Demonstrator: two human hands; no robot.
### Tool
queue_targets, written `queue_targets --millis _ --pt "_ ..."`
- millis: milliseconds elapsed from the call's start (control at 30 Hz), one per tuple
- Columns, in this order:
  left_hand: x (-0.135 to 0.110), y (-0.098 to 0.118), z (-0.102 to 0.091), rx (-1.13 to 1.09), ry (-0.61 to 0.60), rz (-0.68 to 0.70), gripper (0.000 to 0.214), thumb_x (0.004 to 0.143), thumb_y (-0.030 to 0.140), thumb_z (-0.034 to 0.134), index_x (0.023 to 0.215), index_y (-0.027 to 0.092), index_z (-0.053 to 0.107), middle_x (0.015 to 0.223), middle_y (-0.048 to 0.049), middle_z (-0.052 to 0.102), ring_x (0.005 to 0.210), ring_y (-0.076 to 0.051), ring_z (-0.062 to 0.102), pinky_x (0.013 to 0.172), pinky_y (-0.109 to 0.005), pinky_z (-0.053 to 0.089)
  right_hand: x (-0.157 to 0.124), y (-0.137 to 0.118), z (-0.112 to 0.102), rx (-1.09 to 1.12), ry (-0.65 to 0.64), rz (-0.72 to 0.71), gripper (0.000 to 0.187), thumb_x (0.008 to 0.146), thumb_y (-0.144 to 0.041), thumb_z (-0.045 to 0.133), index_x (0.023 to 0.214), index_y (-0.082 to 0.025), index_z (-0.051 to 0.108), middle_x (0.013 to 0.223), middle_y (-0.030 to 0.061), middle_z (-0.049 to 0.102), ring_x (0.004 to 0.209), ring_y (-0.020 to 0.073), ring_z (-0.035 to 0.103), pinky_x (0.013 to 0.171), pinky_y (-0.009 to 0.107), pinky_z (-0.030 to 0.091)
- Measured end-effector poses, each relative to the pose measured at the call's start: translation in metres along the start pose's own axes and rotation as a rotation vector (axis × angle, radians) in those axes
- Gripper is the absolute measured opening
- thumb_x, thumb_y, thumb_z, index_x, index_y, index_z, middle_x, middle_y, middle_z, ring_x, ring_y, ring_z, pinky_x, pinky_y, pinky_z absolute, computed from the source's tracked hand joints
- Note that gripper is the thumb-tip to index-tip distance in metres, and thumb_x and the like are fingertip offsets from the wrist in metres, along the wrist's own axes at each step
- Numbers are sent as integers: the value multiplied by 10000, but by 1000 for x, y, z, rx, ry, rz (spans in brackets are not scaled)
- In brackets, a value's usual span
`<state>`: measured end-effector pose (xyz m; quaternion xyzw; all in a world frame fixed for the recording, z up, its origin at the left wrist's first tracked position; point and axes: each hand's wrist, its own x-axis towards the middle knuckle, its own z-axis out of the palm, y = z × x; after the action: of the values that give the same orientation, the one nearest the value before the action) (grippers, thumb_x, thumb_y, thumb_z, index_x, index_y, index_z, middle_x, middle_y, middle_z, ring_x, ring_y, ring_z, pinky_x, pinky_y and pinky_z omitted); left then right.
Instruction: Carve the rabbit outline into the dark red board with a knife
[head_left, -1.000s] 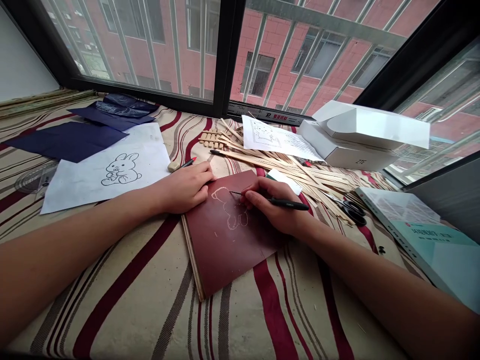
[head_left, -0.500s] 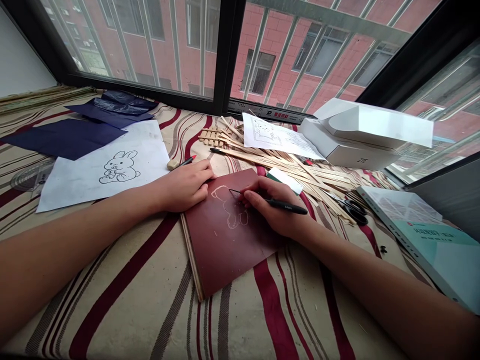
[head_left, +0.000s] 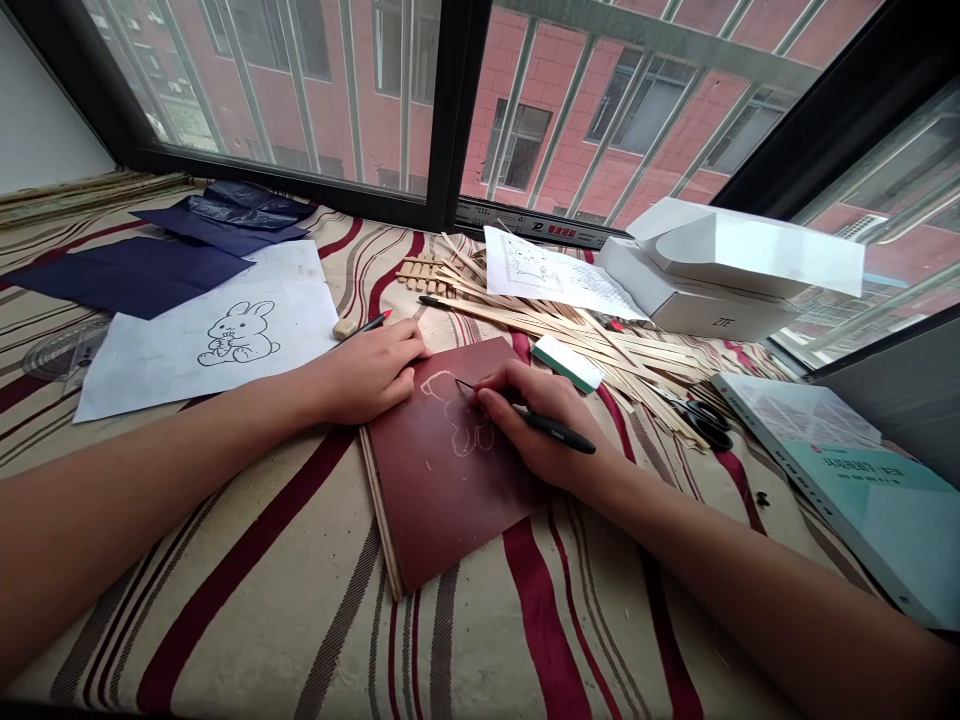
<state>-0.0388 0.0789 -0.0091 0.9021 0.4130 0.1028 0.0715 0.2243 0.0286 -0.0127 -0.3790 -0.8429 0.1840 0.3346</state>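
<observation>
A reddish-brown board (head_left: 450, 530) lies tilted on the striped cloth, with a pale scratched rabbit outline (head_left: 471, 443) on its face. My right hand (head_left: 541, 412) grips a black pen-like carving tool (head_left: 559, 432). Its thin tip meets the board at the outline's upper part. At the board's upper left corner rests my left hand (head_left: 371, 372), fingers loosely bent and apart, thumb side against the edge. Just behind it are a red-tipped black pen (head_left: 371, 325) and a small pale eraser (head_left: 345, 329). White paper with a rabbit drawing (head_left: 238, 335) is spread to the left.
Dark blue sheets (head_left: 127, 275) overlap the paper. Behind the board lie thin wooden strips (head_left: 517, 312), a printed sheet (head_left: 555, 275) and a green-and-white block (head_left: 568, 362). Rightward are black scissors (head_left: 709, 425), a book (head_left: 855, 480) and a white box (head_left: 720, 300), beside the window.
My right hand has shifted slightly left and down, and the tool's handle has tilted lower. More of the green-and-white block shows. My left hand stays at the board's corner.
</observation>
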Motion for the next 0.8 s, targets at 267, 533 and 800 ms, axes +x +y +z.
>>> queue_targets --millis 267,533,800 --pt "1 0 0 1 -11 3 412 979 267 374 1154 126 719 1224 -156 655 1139 -294 654 1043 -467 532 0 0 1 12 -4 15 149 1063 -241 611 920 -207 639 815 0 735 736 136 672 686 264 462" --pt "1 1 0 -21 -27 -8 442 972 288 357 1170 109 710 1226 -169 642 1144 -308 645 1056 -497 530 2 2 0 28 -1 -47 161 1062 -243 604 910 -194 621 833 15 733 737 133 662 686 260 463" --pt "0 1 -1 -15 -23 -14 422 970 274 372 1162 120 716 1221 -166 647 1125 -302 649 1038 -491 534 5 5 -1 88 -46 102 164 1054 -315 616 940 -207 663 868 16 769 768 160 699 711 300 491"
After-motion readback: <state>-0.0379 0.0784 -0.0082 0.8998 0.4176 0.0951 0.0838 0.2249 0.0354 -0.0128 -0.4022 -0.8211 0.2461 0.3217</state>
